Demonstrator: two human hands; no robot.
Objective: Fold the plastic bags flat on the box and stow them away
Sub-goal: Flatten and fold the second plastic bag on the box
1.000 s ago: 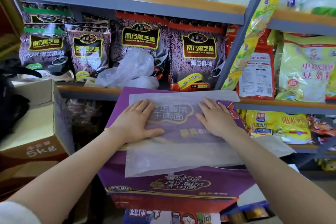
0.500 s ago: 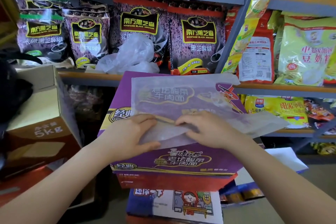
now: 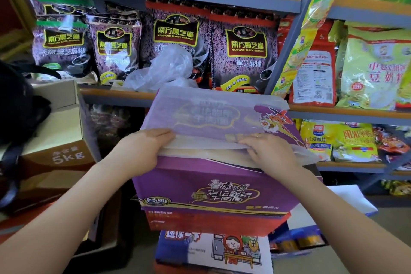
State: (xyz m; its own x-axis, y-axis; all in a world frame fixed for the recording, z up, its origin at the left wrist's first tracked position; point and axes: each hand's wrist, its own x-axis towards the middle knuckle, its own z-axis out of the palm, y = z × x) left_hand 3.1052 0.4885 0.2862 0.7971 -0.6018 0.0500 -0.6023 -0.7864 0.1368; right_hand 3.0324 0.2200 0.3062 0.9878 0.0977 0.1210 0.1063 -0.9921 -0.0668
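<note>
A translucent white plastic bag (image 3: 211, 115) lies flat on top of a purple noodle box (image 3: 213, 191). My left hand (image 3: 142, 153) pinches the bag's near edge at the left. My right hand (image 3: 269, 151) pinches the same edge at the right, with a ring on one finger. The near edge is lifted off the box and curls over toward the far side. A crumpled clear plastic bag (image 3: 164, 71) sits on the shelf just behind the box.
Purple sesame packets (image 3: 242, 51) line the shelf (image 3: 115, 92) behind. Yellow and red food packs (image 3: 375, 66) fill the right shelves. A brown "5kg" carton (image 3: 55, 138) stands at the left with a black bag on it. Another printed box (image 3: 213, 251) lies below.
Both hands went from pressing flat on the bag's middle to gripping its near edge, and have raised and carried that edge toward the far side.
</note>
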